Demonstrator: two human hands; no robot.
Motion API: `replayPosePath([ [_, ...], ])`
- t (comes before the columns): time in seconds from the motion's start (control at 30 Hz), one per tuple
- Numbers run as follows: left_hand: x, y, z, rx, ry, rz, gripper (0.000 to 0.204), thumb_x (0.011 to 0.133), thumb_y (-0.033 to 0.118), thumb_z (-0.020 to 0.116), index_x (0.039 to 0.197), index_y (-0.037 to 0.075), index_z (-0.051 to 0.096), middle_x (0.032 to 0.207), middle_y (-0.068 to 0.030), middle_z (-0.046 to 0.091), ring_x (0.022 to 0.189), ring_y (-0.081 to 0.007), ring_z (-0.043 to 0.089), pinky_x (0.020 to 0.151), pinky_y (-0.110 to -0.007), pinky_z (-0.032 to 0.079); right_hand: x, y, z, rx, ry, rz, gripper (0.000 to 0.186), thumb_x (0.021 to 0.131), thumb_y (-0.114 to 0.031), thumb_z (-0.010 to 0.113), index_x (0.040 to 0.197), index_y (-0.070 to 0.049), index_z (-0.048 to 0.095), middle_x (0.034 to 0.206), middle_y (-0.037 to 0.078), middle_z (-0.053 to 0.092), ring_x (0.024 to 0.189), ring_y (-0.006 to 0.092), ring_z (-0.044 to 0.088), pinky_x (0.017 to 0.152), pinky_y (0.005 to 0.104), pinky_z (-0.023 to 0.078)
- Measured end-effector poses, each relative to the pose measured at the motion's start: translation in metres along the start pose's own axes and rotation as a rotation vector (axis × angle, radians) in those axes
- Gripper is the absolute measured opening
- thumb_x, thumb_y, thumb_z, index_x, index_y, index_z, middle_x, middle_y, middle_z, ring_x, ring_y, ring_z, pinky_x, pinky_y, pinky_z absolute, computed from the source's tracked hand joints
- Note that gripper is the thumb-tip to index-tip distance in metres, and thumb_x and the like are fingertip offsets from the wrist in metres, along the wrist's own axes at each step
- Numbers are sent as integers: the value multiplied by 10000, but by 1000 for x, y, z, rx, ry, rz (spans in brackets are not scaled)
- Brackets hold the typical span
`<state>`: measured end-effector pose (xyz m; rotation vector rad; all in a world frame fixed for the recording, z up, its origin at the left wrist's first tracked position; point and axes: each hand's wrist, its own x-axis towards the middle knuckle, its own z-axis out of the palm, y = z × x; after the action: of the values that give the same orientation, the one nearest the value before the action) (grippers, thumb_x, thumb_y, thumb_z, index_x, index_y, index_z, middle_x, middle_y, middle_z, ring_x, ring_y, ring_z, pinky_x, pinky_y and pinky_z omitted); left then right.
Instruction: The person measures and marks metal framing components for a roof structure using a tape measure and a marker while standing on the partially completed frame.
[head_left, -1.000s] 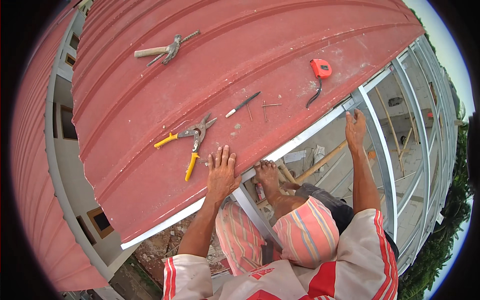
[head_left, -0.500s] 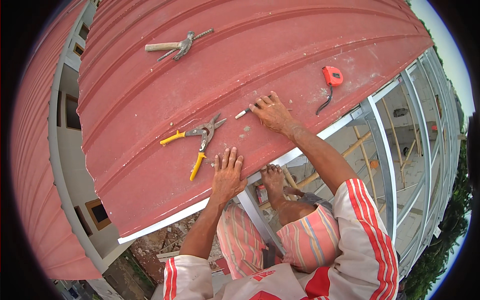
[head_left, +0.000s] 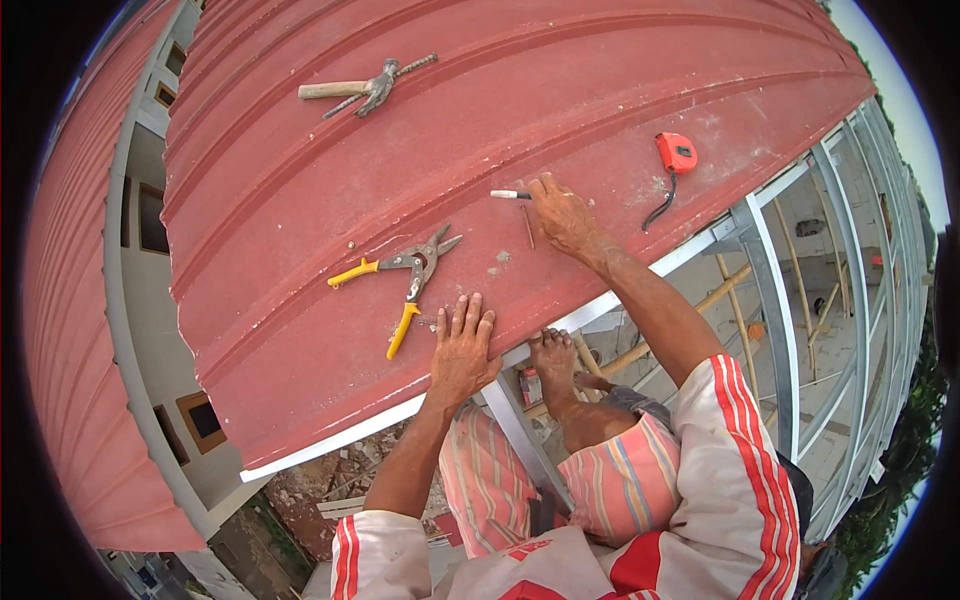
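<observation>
My left hand (head_left: 464,350) lies flat with fingers spread on the red metal roof sheet (head_left: 330,210), near its lower edge. Just beyond its fingertips are tin snips (head_left: 408,283) with yellow handles, blades apart. My right hand (head_left: 563,217) is closed on a marker (head_left: 510,194), whose white end points left; the rest is hidden in the fingers. A thin rusty nail (head_left: 529,227) lies on the sheet beside that hand. Farther right sits a red tape measure (head_left: 676,152) with a black strap.
A claw hammer (head_left: 345,90) rests across a ribbed steel rod (head_left: 417,64) at the far left of the sheet. Steel framing (head_left: 772,320) stands open at the right, with bamboo poles (head_left: 725,284) below. My bare foot (head_left: 553,360) is by the sheet's edge.
My right hand has shifted slightly right with the marker, which has turned from slanting to nearly level. The nail now shows more fully. My left hand stays flat on the sheet.
</observation>
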<state>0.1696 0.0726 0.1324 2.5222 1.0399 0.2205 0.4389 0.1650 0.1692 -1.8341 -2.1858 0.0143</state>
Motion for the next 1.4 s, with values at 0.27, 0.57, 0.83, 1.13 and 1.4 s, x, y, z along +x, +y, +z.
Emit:
replayPosePath([
  [0.27, -4, -7, -4, -41, -23, -1, 762, 631, 317, 730, 1297, 54, 470, 1478, -172, 306, 1392, -337, 248, 1136, -532, 175, -43, 11, -23, 451, 137, 399, 156, 735, -50, 571, 827, -20, 449, 794, 197, 484, 735, 408, 527, 618, 501, 386],
  [0.57, 2, 2, 4, -34, -26, 79, 778, 643, 323, 729, 1312, 50, 442, 1457, -178, 324, 1382, -350, 254, 1131, -544, 176, -11, -75, 14, 316, -142, -68, 176, 776, -193, 636, 889, -61, 606, 900, 162, 562, 752, 355, 633, 623, 465, 506],
  [0.83, 3, 7, 6, -17, -38, -11, 767, 650, 300, 668, 1316, 20, 408, 1345, -209, 410, 1323, -408, 299, 1126, -555, 167, 24, -153, 52, 162, -280, -581, 272, 802, -198, 644, 984, -16, 555, 905, 158, 552, 737, 320, 655, 571, 419, 520],
  [1.13, -1, -3, 6, 23, -50, 16, 751, 653, 306, 658, 1302, 18, 413, 1326, -194, 424, 1311, -387, 320, 1119, -573, 169, 35, -162, 53, 239, -237, -470, 243, 830, -198, 631, 972, -15, 556, 870, 158, 566, 722, 316, 647, 573, 402, 507],
  [1.4, -2, 3, 10, 13, -29, 34, 751, 652, 282, 668, 1309, 13, 422, 1452, -199, 317, 1387, -371, 230, 1137, -553, 134, 38, -137, -47, 712, 38, -78, 205, 872, -190, 605, 961, -11, 559, 802, 136, 580, 679, 274, 625, 572, 370, 481],
])
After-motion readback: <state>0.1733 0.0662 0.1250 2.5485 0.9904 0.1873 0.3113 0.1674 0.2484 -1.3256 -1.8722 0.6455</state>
